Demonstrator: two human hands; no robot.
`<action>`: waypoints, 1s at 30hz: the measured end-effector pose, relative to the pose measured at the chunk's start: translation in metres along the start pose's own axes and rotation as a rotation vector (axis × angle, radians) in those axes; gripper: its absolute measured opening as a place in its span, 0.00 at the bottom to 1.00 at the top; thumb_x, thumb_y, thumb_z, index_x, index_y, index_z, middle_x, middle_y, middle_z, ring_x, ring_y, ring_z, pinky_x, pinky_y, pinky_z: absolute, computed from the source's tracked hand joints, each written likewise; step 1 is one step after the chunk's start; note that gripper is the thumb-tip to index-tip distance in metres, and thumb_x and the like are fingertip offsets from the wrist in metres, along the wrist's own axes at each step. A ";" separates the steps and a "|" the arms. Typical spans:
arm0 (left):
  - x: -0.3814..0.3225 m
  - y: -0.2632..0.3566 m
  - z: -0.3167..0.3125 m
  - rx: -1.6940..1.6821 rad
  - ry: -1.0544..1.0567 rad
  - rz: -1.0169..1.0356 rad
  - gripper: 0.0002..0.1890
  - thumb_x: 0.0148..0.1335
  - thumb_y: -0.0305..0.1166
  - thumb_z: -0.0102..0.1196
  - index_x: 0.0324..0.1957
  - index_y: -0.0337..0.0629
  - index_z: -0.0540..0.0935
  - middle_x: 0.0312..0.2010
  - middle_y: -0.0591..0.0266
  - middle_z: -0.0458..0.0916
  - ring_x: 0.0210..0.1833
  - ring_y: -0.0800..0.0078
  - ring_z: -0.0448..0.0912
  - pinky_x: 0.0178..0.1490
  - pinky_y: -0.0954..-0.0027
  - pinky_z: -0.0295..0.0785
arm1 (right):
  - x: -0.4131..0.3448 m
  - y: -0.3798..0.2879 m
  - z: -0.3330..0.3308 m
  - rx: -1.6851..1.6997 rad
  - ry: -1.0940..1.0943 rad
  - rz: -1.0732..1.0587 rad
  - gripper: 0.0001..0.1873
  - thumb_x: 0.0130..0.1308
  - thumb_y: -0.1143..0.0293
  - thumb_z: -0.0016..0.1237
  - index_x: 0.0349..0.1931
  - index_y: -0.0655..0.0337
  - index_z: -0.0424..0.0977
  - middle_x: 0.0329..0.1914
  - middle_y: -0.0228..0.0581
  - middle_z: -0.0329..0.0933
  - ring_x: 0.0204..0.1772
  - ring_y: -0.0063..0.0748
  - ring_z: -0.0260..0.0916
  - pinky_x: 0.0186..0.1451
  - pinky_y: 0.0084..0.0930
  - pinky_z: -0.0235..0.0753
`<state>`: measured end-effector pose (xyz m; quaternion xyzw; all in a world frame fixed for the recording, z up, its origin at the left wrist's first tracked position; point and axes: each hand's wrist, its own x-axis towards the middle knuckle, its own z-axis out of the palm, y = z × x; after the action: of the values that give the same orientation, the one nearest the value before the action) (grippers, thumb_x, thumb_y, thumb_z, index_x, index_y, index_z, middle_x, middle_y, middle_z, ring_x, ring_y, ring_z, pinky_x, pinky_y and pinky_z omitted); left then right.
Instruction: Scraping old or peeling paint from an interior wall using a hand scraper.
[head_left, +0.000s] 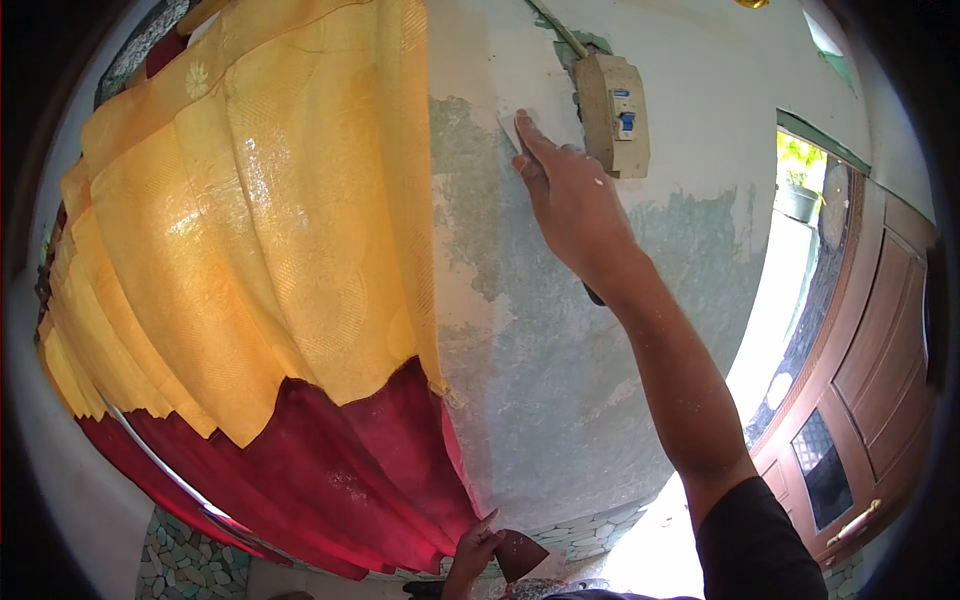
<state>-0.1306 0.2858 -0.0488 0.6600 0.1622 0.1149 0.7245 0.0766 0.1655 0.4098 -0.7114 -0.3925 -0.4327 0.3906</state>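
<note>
My right hand (574, 199) is raised against the wall, its fingers spread along the blade of a scraper (513, 135); the tool's dark handle end shows below the palm. The blade lies on the wall (540, 360), where pale paint or filler borders patchy grey-green areas, just left of a beige circuit breaker box (600, 116) with a blue switch. Low at the bottom centre, my left hand (474, 555) holds a dark reddish-brown, fan-shaped piece (520, 555), which looks like a wide scraper or sheet; its exact kind is unclear.
A yellow curtain (300, 225) with a dark red lower part (315, 480) hangs at the left, close to both hands. A cable (559, 28) runs up from the breaker box. At the right stand a bright doorway and a wooden door (877, 360). Stone-pattern tiling (596, 534) lines the wall's foot.
</note>
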 end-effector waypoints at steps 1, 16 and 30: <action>0.000 0.002 0.002 -0.010 -0.005 0.012 0.26 0.63 0.32 0.55 0.63 0.43 0.67 0.17 0.79 0.65 0.19 0.89 0.61 0.23 0.82 0.58 | -0.004 -0.001 -0.001 -0.007 -0.031 0.022 0.22 0.69 0.65 0.38 0.62 0.58 0.62 0.36 0.62 0.73 0.42 0.59 0.72 0.45 0.46 0.71; 0.011 -0.050 0.016 0.133 -0.227 -0.115 0.21 0.68 0.46 0.44 0.34 0.38 0.80 0.22 0.72 0.72 0.24 0.81 0.68 0.28 0.75 0.64 | -0.403 0.028 0.002 0.727 -1.334 0.715 0.31 0.65 0.58 0.48 0.61 0.66 0.52 0.41 0.58 0.76 0.45 0.47 0.75 0.49 0.36 0.71; 0.029 0.002 0.042 0.205 -0.128 -0.208 0.20 0.64 0.46 0.52 0.23 0.41 0.79 0.12 0.73 0.65 0.14 0.83 0.62 0.18 0.78 0.53 | -0.439 0.032 -0.046 0.573 -1.016 0.643 0.32 0.60 0.70 0.47 0.65 0.57 0.54 0.44 0.46 0.78 0.46 0.43 0.76 0.47 0.34 0.75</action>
<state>-0.0880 0.2587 -0.0464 0.7159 0.1943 -0.0202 0.6703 -0.0486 0.0148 0.0129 -0.7765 -0.3955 0.2159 0.4406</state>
